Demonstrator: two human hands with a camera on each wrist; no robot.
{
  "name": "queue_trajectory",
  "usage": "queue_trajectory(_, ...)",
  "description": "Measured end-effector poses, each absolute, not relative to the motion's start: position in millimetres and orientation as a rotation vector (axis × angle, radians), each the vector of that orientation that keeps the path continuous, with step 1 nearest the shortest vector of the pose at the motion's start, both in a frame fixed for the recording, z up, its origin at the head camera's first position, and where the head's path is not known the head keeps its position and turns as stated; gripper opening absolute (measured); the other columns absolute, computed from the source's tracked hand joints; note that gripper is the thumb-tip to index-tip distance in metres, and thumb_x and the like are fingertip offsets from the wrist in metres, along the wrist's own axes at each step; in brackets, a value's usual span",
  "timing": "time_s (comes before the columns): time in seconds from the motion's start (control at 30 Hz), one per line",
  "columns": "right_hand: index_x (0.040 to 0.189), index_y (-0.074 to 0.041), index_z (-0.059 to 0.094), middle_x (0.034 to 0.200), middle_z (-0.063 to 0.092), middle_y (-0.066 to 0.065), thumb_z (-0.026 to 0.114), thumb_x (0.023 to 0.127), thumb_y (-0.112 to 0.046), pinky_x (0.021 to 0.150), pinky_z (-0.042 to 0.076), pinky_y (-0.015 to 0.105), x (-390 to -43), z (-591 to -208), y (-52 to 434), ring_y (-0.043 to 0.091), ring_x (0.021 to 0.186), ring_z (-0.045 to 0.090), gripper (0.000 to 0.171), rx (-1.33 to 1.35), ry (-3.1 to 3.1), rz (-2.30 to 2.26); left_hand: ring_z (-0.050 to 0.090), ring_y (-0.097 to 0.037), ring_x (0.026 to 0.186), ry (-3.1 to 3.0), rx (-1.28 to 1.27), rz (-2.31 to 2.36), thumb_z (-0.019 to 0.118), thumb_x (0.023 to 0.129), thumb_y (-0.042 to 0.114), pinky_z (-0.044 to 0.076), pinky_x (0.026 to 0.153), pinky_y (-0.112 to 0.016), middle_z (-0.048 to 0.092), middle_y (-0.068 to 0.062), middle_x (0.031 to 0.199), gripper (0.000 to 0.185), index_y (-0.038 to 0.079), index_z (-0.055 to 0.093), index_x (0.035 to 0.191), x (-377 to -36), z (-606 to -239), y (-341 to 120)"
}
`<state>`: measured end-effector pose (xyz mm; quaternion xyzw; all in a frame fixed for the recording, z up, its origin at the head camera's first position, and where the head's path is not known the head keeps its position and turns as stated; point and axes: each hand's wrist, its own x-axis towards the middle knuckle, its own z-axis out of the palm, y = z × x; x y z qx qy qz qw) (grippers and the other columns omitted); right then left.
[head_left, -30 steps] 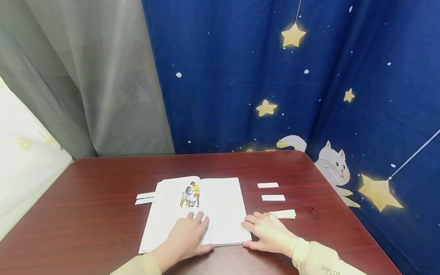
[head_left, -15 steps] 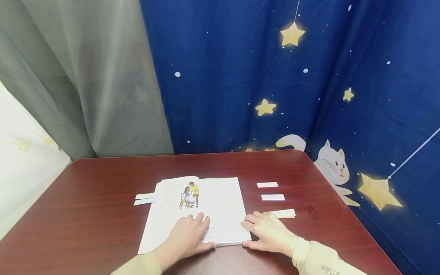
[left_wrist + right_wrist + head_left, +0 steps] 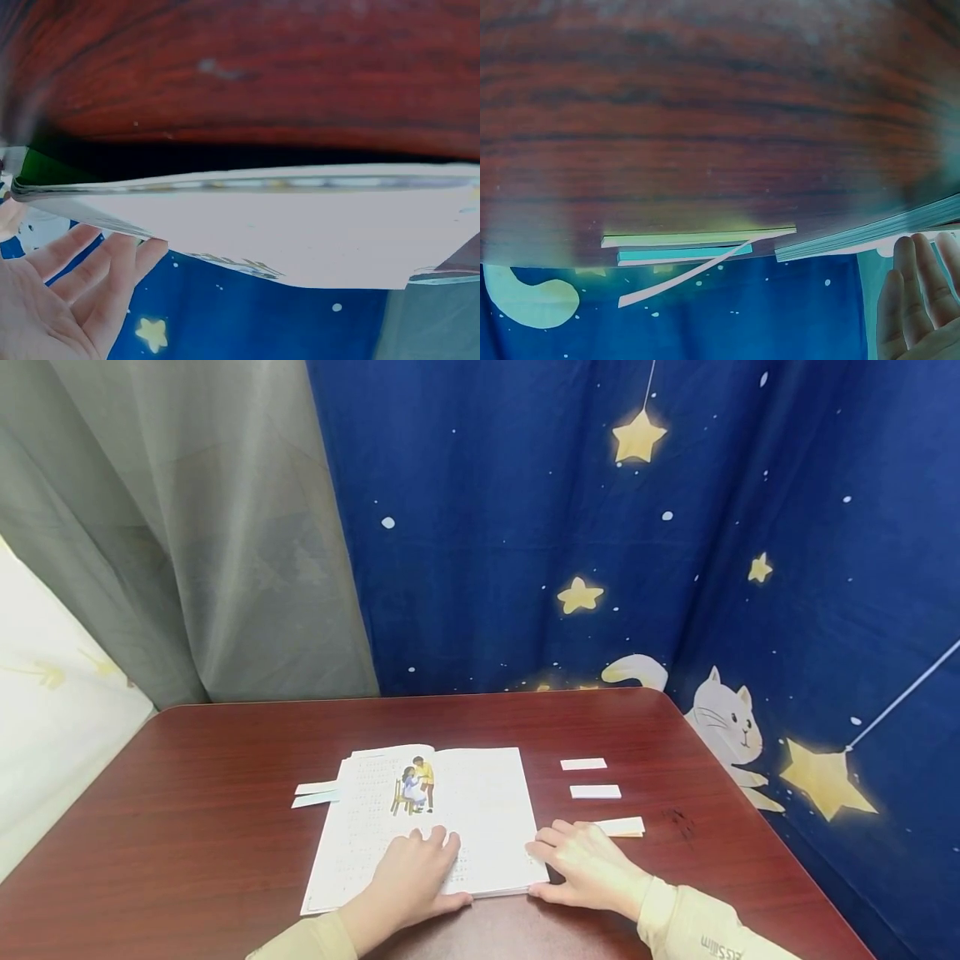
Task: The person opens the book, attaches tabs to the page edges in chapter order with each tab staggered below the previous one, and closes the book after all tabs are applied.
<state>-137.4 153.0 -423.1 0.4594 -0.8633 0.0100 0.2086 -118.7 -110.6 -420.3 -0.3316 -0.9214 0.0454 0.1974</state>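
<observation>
An open book (image 3: 487, 810) lies on the table, its left page printed with text and a coloured picture of two people by a chair. My left hand (image 3: 416, 872) rests on the lower part of the book near the middle, fingers relaxed and thumb at the bottom edge. At the lower right corner of the book, my right hand (image 3: 588, 868) touches the page edge with its fingers, thumb beside the corner. The left wrist view shows the book (image 3: 315, 225) edge-on with the left hand (image 3: 82, 292) against it. In the right wrist view, the right hand (image 3: 922, 300) is at the book's edge.
Two paper strips (image 3: 318, 790) stick out from the book's left side. To the right lie a white sticky-note strip (image 3: 583, 764), a second strip pad (image 3: 596, 792) and a third pad (image 3: 622, 827) close to the right hand. Curtains hang behind the table (image 3: 225, 752).
Almost nothing differs; the left hand has shifted very slightly to the right on the page. The right hand has stayed in place.
</observation>
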Motion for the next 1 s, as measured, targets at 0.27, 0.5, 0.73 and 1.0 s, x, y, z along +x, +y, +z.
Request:
queue_trajectory(0.27, 0.09, -0.019, 0.064, 0.081, 0.053, -0.009, 0.059, 0.074, -0.052, 0.049, 0.036, 0.021, -135.7, -419.8, 153.9, 0.009, 0.067, 0.047, 0.037, 1.253, -2.431, 0.067, 0.046, -0.019, 0.049, -2.535, -0.95, 0.038, 0.055, 0.066, 0.066, 0.03, 0.036, -0.03, 0.043, 0.0, 0.066, 0.058, 0.011, 0.053, 0.083, -120.1, -418.5, -118.2)
queue_trajectory(0.5, 0.095, -0.018, 0.064, 0.085, 0.056, -0.008, 0.056, 0.075, -0.056, 0.057, 0.042, 0.028, -133.0, -417.1, 154.5, 0.01, 0.073, 0.05, 0.043, 1.225, -2.465, 0.088, 0.043, -0.014, 0.047, -2.461, -1.029, -0.031, 0.056, 0.072, 0.058, 0.03, 0.036, -0.027, 0.043, 0.002, 0.066, 0.049, 0.011, 0.055, 0.086, -119.8, -418.4, -123.3)
queue_trajectory(0.73, 0.097, -0.019, 0.064, 0.086, 0.056, -0.009, 0.057, 0.07, -0.061, 0.059, 0.042, 0.029, -133.5, -417.5, 155.7, 0.01, 0.075, 0.051, 0.051, 1.218, -2.463, 0.103, 0.046, -0.013, 0.048, -2.31, -1.151, -0.149, 0.064, 0.069, 0.034, 0.033, 0.036, -0.026, 0.048, 0.004, 0.077, 0.034, 0.012, 0.054, 0.092, -118.1, -418.1, -126.2)
queue_trajectory(1.0, 0.097, -0.019, 0.064, 0.087, 0.057, -0.008, 0.057, 0.07, -0.061, 0.06, 0.043, 0.03, -134.0, -419.7, 156.4, 0.01, 0.075, 0.051, 0.051, 1.218, -2.473, 0.094, 0.05, -0.015, 0.054, -2.303, -1.146, -0.142, 0.061, 0.067, 0.028, 0.035, 0.035, -0.026, 0.052, 0.001, 0.089, 0.039, 0.011, 0.055, 0.101, -116.0, -420.9, -124.9)
